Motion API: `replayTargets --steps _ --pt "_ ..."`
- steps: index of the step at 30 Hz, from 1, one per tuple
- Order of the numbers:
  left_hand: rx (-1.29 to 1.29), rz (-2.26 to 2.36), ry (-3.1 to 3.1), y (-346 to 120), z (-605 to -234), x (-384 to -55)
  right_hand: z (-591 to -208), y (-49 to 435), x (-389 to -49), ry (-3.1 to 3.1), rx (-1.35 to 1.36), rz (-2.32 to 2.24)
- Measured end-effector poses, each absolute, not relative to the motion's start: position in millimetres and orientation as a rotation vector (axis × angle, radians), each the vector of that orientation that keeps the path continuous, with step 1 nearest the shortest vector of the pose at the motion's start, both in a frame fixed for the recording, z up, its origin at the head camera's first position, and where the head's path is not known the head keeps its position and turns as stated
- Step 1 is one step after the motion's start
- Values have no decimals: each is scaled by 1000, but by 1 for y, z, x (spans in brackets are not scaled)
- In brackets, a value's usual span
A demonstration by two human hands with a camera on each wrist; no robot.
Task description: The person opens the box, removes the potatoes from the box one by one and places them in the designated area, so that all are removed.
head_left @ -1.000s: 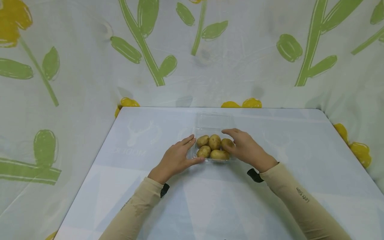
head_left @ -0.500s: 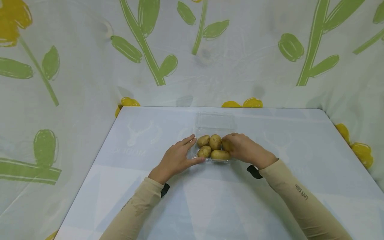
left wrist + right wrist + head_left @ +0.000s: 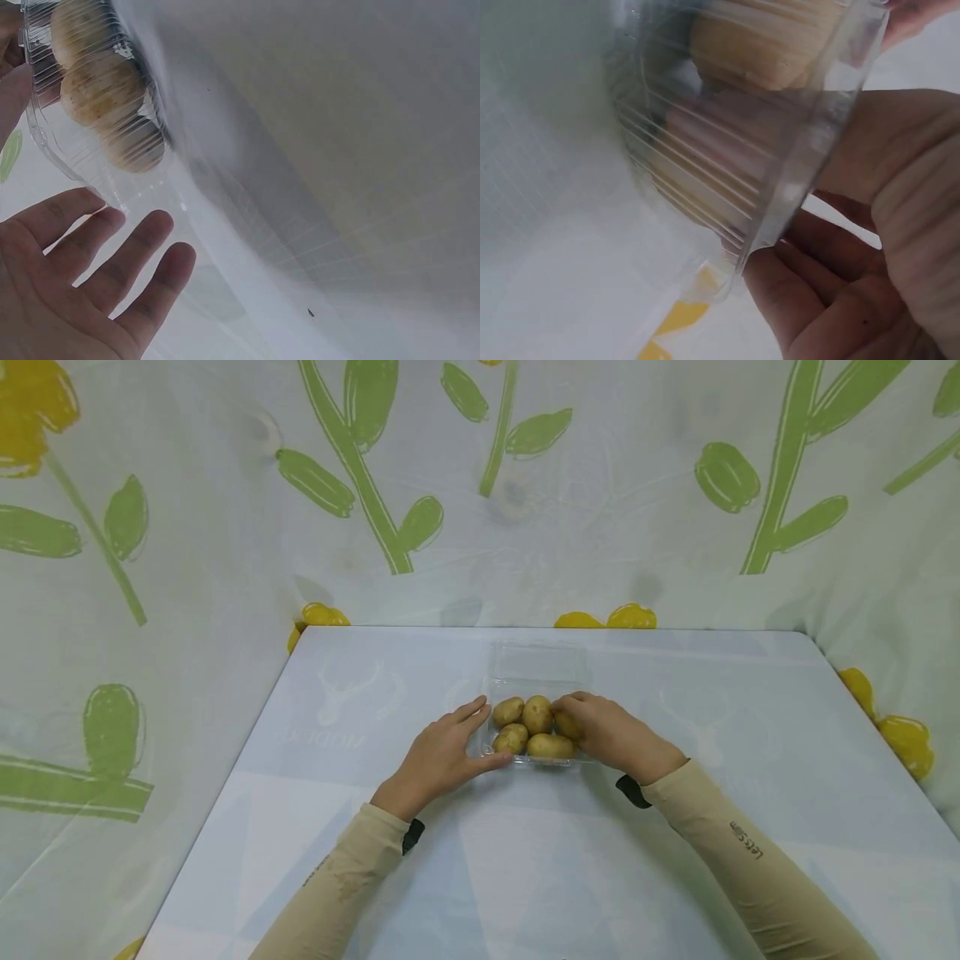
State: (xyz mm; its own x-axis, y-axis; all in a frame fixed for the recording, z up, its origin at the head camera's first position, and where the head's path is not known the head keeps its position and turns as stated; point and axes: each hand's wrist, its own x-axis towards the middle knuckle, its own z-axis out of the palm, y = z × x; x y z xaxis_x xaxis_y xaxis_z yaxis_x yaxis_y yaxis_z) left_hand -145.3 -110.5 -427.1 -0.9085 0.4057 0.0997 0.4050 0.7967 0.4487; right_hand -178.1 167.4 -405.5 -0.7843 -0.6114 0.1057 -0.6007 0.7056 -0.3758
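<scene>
Several potatoes [image 3: 551, 747] lie in a clear ribbed plastic box [image 3: 540, 762], its lid [image 3: 537, 660] folded back on the table. My right hand [image 3: 618, 737] reaches over the box's right side and grips the rightmost potato [image 3: 567, 725], covering part of it. In the right wrist view the thumb is inside, seen through the box wall [image 3: 697, 169]. My left hand [image 3: 438, 756] rests at the box's left side, thumb along the front rim and fingers at the left edge. The left wrist view shows these fingers [image 3: 142, 240] spread and nearly straight beside the box.
The box stands toward the far side of a pale patterned table [image 3: 495, 868]. Behind and beside the table hangs a white cloth [image 3: 600, 543] with green leaves and yellow flowers. Tan sleeves [image 3: 750, 860] with dark wrist straps cover both forearms.
The right hand's index finger, stretched out above the box earlier, has curled down around the right potato. The left hand has stayed in place at the box.
</scene>
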Motion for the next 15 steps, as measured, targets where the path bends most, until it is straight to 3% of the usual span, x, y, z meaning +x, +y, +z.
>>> replayTargets --steps 15 --pt "661 755 2963 -109 -427 -144 -404 168 -178 2892 -1057 -544"
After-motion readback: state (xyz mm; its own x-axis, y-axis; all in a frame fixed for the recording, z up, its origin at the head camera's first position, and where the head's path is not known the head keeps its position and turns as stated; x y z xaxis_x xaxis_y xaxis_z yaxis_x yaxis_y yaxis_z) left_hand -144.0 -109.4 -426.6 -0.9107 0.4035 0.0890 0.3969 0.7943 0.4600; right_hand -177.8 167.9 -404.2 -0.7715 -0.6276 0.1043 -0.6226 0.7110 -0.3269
